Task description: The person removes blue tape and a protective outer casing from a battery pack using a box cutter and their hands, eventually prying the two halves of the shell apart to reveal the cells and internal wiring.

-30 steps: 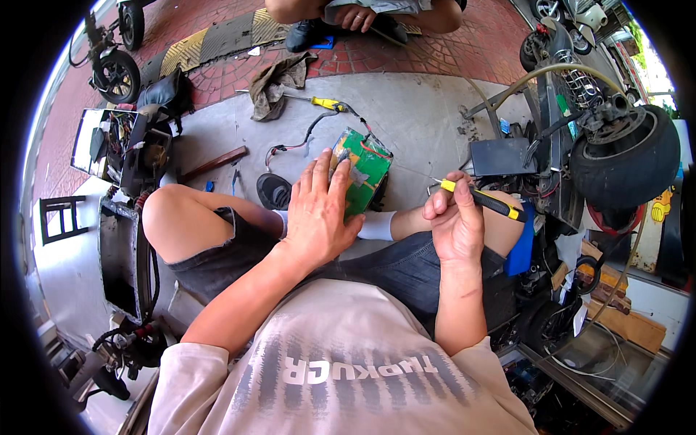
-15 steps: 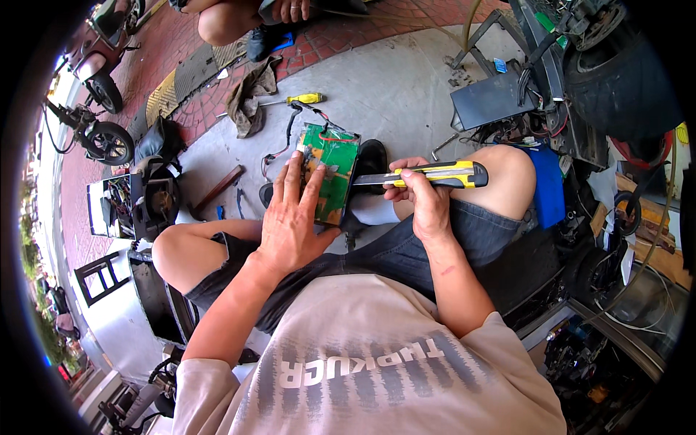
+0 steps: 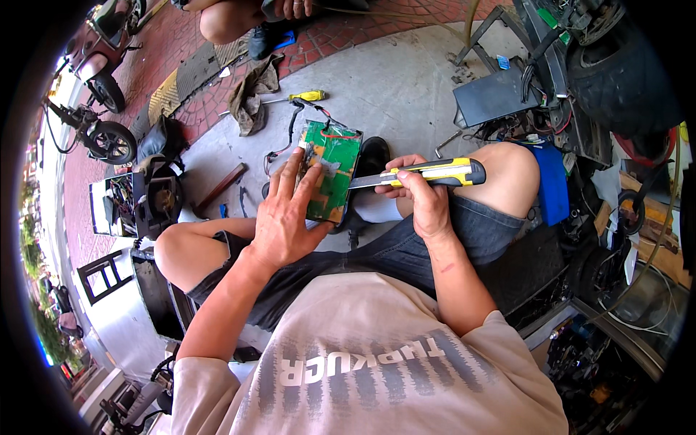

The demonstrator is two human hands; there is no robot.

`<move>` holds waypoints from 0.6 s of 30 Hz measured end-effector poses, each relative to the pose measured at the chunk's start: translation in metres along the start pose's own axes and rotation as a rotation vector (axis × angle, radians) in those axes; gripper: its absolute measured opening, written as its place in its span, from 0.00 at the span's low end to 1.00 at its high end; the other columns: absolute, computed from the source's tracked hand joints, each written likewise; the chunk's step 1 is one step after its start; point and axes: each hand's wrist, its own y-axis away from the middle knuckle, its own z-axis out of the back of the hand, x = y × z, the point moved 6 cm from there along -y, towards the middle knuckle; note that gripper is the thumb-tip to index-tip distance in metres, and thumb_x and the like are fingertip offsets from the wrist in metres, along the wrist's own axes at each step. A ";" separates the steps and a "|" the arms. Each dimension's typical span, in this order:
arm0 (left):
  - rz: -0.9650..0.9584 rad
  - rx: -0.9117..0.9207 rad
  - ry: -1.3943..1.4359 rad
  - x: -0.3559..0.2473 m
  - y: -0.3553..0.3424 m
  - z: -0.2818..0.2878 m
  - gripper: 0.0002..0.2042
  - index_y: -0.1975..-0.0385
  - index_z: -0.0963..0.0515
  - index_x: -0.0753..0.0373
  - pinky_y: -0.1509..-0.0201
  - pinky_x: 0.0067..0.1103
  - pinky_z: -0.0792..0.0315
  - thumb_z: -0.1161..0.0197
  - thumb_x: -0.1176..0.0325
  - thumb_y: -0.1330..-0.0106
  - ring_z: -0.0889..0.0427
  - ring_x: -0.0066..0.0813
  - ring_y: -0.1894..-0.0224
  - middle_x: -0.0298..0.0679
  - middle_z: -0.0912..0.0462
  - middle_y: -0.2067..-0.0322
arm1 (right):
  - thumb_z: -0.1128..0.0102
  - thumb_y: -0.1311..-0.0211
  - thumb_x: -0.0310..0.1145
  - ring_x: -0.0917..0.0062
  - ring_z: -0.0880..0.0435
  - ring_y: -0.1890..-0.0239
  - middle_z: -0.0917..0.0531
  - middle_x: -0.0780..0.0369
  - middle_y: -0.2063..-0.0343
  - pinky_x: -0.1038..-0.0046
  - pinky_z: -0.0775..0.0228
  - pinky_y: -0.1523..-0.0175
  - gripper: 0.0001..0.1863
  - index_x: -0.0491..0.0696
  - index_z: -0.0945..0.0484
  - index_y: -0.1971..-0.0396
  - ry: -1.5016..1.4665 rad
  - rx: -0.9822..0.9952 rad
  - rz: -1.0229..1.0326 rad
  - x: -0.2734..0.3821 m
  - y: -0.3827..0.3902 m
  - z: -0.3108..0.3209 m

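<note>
A green rectangular board-like pack (image 3: 336, 150) with taped patches and black and red wires (image 3: 293, 123) lies between my bent legs. My left hand (image 3: 285, 221) rests on its left part, fingers spread and stretched out over patches they partly hide. My right hand (image 3: 420, 196) grips a yellow-and-black utility knife (image 3: 453, 172). The knife's long blade points left and reaches the pack's right edge; whether it cuts into it is unclear.
A yellow screwdriver (image 3: 307, 95) and crumpled rag (image 3: 248, 101) lie ahead. A wooden-handled tool (image 3: 221, 187), scooter parts (image 3: 130, 203), a dark plate (image 3: 493, 96), a large tyre (image 3: 609, 90) and blue object (image 3: 551, 188) surround me. Another person's shoe (image 3: 257, 45) is beyond.
Since a second ago, my right hand has brought the knife leftward to the pack's edge, its long blade now visible. The view has tilted. In the last half second little has moved.
</note>
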 end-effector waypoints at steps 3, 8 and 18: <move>0.001 -0.025 0.014 0.000 0.002 -0.001 0.51 0.22 0.34 0.58 0.24 0.47 0.29 0.15 0.63 0.50 0.34 0.66 0.24 0.58 0.43 0.19 | 0.44 0.28 0.37 0.67 0.06 0.59 0.10 0.54 0.58 0.70 0.16 0.50 0.18 0.40 0.20 0.48 -0.014 0.015 -0.034 0.000 0.000 0.000; -0.007 -0.024 0.017 0.002 0.002 0.000 0.51 0.22 0.34 0.59 0.24 0.47 0.29 0.15 0.63 0.50 0.33 0.66 0.24 0.57 0.43 0.18 | 0.44 0.28 0.36 0.66 0.06 0.58 0.10 0.52 0.57 0.69 0.15 0.50 0.18 0.39 0.20 0.47 -0.035 0.012 -0.037 0.001 0.000 -0.001; -0.076 -0.056 -0.006 0.011 0.008 -0.006 0.50 0.21 0.35 0.60 0.23 0.48 0.29 0.16 0.59 0.46 0.34 0.66 0.23 0.58 0.43 0.18 | 0.44 0.29 0.34 0.66 0.06 0.58 0.09 0.50 0.56 0.70 0.15 0.49 0.17 0.39 0.21 0.48 -0.031 0.014 -0.016 0.001 -0.001 -0.001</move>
